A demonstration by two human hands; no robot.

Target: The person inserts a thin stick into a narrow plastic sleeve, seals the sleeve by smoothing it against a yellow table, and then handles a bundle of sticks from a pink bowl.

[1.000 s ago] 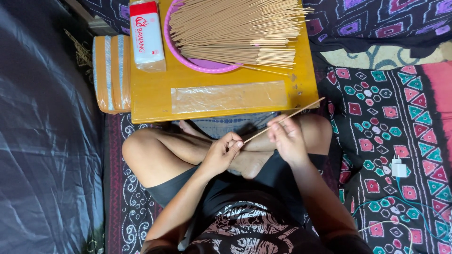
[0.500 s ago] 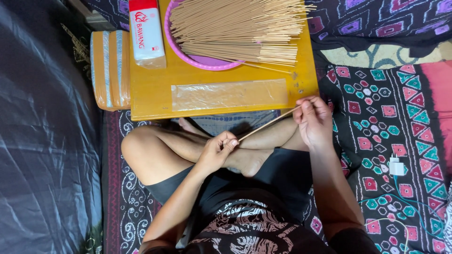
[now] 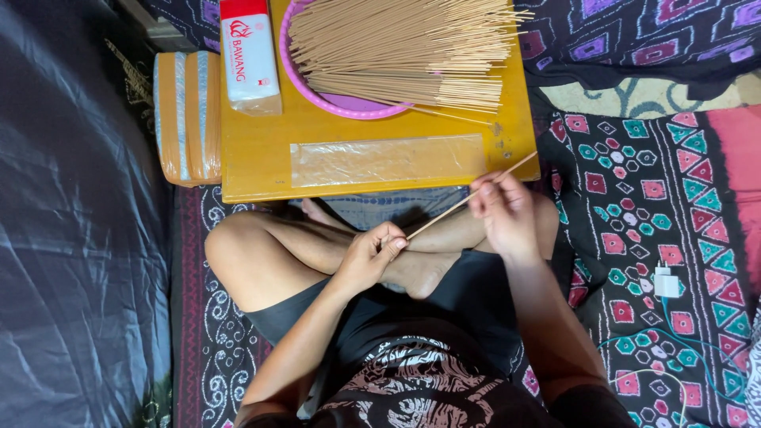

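Fingers of both hands are pinching one thin stick [image 3: 464, 200], which is running at a slant above the crossed legs. Left hand [image 3: 366, 259] is curling its fingertips [image 3: 394, 242] around the near, lower end of the stick, pressed together on it just above a bare foot. Right hand [image 3: 503, 212] is gripping the stick farther up, with its fingers [image 3: 485, 190] closed on the shaft, while the far tip is sticking out past them and crossing the near right corner of the low yellow table [image 3: 254, 158].

On that table, a clear plastic sleeve [image 3: 387, 160] is lying flat along the near edge, just beyond the hands. Farther back, a pink bowl [image 3: 349, 105] is holding a big heap of sticks [image 3: 404, 47], whose tips are overhanging toward the table's right edge. A white and red box [image 3: 250, 54] is resting at the far left of the table, and an orange bundle [image 3: 189, 117] is leaning against the table's left side.

Between the table's near edge and the knees, the room is narrow. To the right, the patterned blanket [image 3: 634, 206] is lying open, with a white charger [image 3: 666, 281] and its cable well apart from the right hand. To the left, dark cloth [image 3: 79, 261] is covering the ground.
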